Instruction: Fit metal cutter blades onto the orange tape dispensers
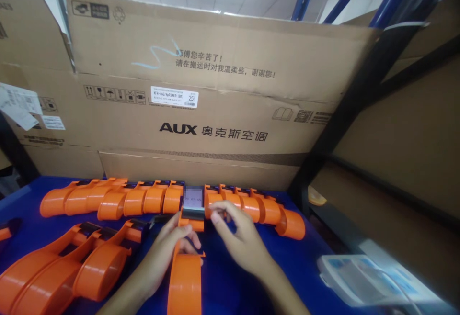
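In front of me my left hand (179,238) is wrapped around the neck of an orange plastic tape dispenser (185,281). Its round loop points toward me, and a black strip crosses its far end. My right hand (239,236) hovers just right of that end, thumb and index finger curved with a small gap between the tips; no object shows in it. Beyond the black strip is a small grey screen (193,195) with digits. Similar orange dispensers (111,205) stand in a row on both sides of the screen.
Several more orange dispensers (102,269) lie at the left front of the blue tabletop (230,281). A cardboard panel (215,99) with printing stands behind. At right are a clear plastic box (355,276) and a dark rack post (330,118).
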`<state>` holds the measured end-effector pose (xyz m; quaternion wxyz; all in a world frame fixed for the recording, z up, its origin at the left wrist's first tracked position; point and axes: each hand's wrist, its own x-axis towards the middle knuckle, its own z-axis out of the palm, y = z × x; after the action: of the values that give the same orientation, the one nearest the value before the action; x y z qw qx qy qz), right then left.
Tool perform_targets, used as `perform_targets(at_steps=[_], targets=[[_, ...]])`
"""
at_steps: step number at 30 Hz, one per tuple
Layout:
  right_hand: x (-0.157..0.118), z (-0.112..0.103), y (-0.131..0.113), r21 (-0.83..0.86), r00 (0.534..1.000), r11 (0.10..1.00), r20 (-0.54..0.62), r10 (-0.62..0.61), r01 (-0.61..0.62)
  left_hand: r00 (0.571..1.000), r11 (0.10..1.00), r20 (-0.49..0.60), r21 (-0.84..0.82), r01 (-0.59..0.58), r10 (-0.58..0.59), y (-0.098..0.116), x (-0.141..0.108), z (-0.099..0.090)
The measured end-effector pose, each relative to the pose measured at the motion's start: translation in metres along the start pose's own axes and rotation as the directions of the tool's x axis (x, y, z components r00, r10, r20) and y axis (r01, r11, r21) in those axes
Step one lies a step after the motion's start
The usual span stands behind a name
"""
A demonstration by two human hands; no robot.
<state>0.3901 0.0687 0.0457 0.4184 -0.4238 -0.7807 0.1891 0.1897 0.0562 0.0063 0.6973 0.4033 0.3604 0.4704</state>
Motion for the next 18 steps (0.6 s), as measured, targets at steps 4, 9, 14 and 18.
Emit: perform_targets(at_steps=[4, 9, 14, 18], targets=[[-0.006, -0.031, 0.012, -0.327, 0.949, 0.932, 0.214, 0.232, -0.154, 0.996, 0.997, -0.077, -0.068, 0.037, -0.042, 0.007, -0.003, 0.002], [-0.02, -0.043, 0.028, -0.674, 0.835, 0.699, 0.226, 0.502, -0.238, 0.997, 0.998, -0.064, -0.052, 0.031, -0.035, 0.007, -0.002, -0.002], [-0.021, -0.034, 0.028, -0.705, 0.821, 0.672, 0.233, 0.521, -0.226, 0.998, 0.998, -0.054, -0.054, 0.018, -0.021, 0.003, 0.001, -0.004], [-0.016, -0.023, 0.021, -0.679, 0.823, 0.712, 0.294, 0.486, -0.177, 0.999, 0.999, -0.038, -0.042, -0.003, 0.001, 0.001, 0.002, -0.006]])
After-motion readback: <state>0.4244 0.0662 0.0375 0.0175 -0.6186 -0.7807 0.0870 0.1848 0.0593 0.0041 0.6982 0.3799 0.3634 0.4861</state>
